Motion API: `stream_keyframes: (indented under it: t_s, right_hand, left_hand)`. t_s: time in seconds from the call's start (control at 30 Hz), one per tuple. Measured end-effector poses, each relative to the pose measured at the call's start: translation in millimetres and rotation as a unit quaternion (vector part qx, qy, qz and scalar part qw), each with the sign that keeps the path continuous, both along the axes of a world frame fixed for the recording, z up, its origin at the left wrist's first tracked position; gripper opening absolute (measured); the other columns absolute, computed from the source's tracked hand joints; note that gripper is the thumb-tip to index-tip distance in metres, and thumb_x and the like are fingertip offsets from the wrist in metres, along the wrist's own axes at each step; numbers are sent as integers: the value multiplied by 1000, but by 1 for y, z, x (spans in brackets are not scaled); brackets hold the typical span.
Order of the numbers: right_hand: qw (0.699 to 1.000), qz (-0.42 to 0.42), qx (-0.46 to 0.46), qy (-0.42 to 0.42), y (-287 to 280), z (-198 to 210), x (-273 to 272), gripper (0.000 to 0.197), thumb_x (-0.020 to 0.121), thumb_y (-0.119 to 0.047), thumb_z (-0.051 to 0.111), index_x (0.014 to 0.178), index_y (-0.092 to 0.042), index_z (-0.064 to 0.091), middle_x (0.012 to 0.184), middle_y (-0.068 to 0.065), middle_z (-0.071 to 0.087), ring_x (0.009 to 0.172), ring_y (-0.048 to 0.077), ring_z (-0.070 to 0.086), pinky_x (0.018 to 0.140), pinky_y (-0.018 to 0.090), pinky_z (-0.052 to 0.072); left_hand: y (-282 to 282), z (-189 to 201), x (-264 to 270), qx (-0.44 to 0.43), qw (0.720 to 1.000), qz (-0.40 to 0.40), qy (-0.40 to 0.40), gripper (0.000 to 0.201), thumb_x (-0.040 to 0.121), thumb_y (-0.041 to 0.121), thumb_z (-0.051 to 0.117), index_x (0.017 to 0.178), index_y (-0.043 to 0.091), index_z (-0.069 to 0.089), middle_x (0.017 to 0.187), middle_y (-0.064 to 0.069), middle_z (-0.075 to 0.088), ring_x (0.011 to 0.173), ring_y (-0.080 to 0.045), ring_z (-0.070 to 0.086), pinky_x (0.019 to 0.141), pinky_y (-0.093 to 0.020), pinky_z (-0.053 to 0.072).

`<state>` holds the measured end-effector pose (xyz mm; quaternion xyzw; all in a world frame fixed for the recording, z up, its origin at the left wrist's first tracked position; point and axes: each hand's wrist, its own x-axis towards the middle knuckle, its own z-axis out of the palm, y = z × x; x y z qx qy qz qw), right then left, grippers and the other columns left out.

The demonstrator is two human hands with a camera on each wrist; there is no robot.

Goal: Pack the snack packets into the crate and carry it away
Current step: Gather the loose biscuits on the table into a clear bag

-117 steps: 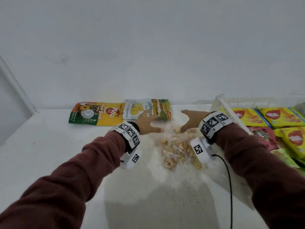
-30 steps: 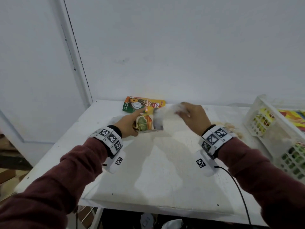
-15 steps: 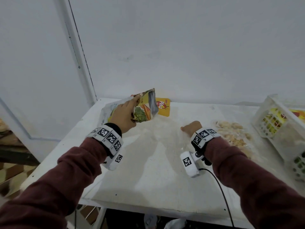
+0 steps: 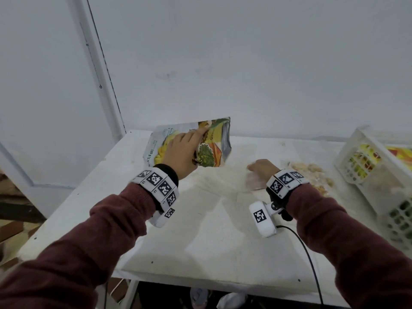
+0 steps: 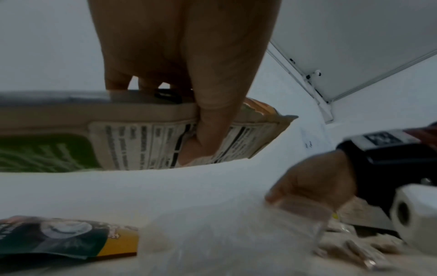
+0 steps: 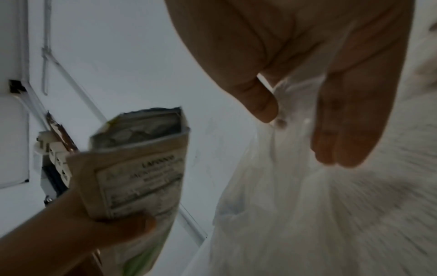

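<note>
The near half of the tabletop (image 4: 207,237) is bare from 5 to 7 o'clock, so a hand could slide there freely. At 11 o'clock the left hand (image 4: 181,156) holds a snack packet (image 4: 211,141) up off the tabletop, and it blocks the way to the back wall (image 4: 245,63). Under it, the left wrist view shows a green and yellow packet (image 5: 68,237) lying flat. At 1 o'clock the right hand (image 4: 263,169) pinches a clear bag (image 4: 312,175) of snacks that spreads to 2 o'clock. The white crate (image 4: 365,161) stands at 3 o'clock, just beside the bag, closing off that side.
</note>
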<state>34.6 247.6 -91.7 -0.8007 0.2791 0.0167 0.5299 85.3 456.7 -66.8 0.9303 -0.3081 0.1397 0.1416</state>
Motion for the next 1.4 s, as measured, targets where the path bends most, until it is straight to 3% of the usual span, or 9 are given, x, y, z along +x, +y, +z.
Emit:
stream_keyframes:
  t_s: [0.17,0.33,0.5,0.63,0.77,0.93,1.1,1.2,1.4]
  right_hand:
    - [991,-81,61,-87,-24,33,-13,22,89,-5,51,67,-6,48,68,10,50,54,22,46,52,30,41]
    - [967,-97,-140,-189,-47,54,-29,13,77,-8,59,65,-2,62,81,25,66,62,23,53,60,31,43]
    - [970,-90,-147,-170,-64,54,-43,18,73,-2,67,89,-8,64,73,8,63,58,23,58,50,23,45]
    - [973,-100,-108,-178,-66,47,-53,22,76,2,68,92,-9,58,81,15,64,57,24,59,73,46,55]
    - [969,-97,-118,-195,-67,43,-61,30,80,0,65,107,-7,54,80,10,60,57,21,59,73,46,57]
    - [926,-110,-224,-285,-65,47,-69,43,84,2,57,124,-11,46,77,2,56,54,5,53,43,4,41]
    - [902,-109,-269,-320,-66,52,-74,30,85,-2,57,113,-12,56,79,0,54,51,1,57,48,6,43]
    - [901,-111,-287,-307,-66,51,-77,24,86,-12,60,109,-8,61,93,6,58,80,14,61,70,12,44]
    - [938,-63,-236,-247,-56,52,-85,33,96,-15,43,126,-9,53,125,11,57,103,23,58,96,36,43]
  left_hand:
    - [-23,-15,-6,84,996,-40,-19,83,79,15,64,146,28,16,143,1,39,127,-27,38,105,-46,32]
    - [-42,-18,-14,235,968,-79,26,91,77,18,66,147,31,8,149,3,28,129,-28,30,105,-41,28]
    - [-50,-33,-18,396,891,-80,209,112,64,64,68,145,42,-6,156,11,-2,141,-30,13,114,-53,17]
    - [-59,-38,-19,422,869,-83,246,105,69,76,53,146,38,-9,157,3,-12,142,-34,8,114,-54,14]
    - [-65,-38,-19,409,873,-68,258,84,83,71,35,148,34,-3,157,1,-7,142,-36,8,115,-50,12]
    - [-65,-42,-16,364,896,-68,244,71,87,64,36,147,35,11,157,-1,9,139,-37,18,113,-49,20]
    - [-66,-38,-20,313,920,-79,224,65,90,49,48,146,28,22,152,-6,23,134,-33,31,108,-40,28]
    - [-69,-31,-19,252,945,-75,195,52,94,40,43,142,24,33,147,-9,30,131,-31,37,107,-43,33]
    - [-86,-4,-33,-64,977,-142,147,45,95,45,36,127,16,48,133,-7,45,123,-23,41,102,-36,35]
